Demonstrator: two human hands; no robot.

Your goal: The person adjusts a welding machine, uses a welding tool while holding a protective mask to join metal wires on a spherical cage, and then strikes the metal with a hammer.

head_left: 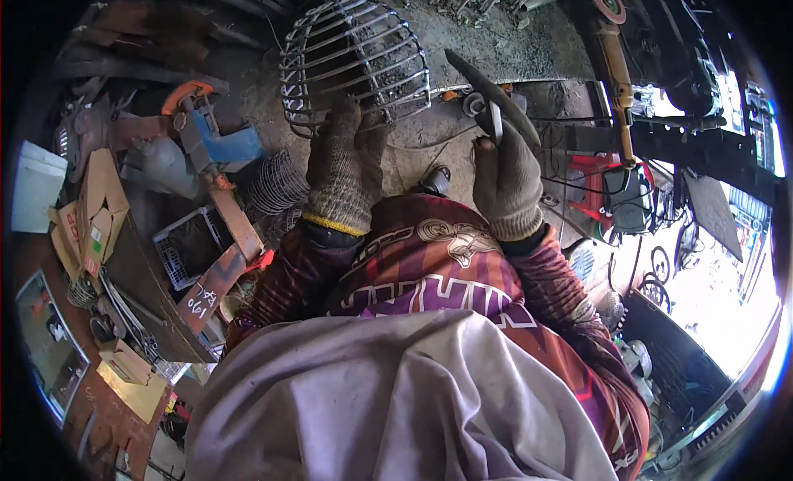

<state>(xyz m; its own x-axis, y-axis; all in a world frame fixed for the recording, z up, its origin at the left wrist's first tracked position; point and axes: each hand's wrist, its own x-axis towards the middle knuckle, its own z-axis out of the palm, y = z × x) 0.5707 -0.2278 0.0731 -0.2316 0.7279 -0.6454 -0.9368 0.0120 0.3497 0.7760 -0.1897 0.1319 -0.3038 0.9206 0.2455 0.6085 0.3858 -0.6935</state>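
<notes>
My left hand (337,169), in a grey knitted work glove with a yellow cuff, is closed on the lower edge of a cage (388,58) of bent metal rods. The rounded cage stands out ahead of me, its rods shiny and evenly spaced. My right hand (510,179), gloved alike, is closed round a dark, curved, blade-like piece (498,97) that points up and to the left, apart from the cage. A short pale metal strip (496,122) shows beside it at the fingers. What the right palm covers is hidden.
To the left are a blue and orange metal clamp-like device (219,142), a wire coil (277,183), a white plastic crate (188,250) and a cardboard box (103,208). A red chair (588,202) stands at right. Metal rods (479,0) lie far ahead.
</notes>
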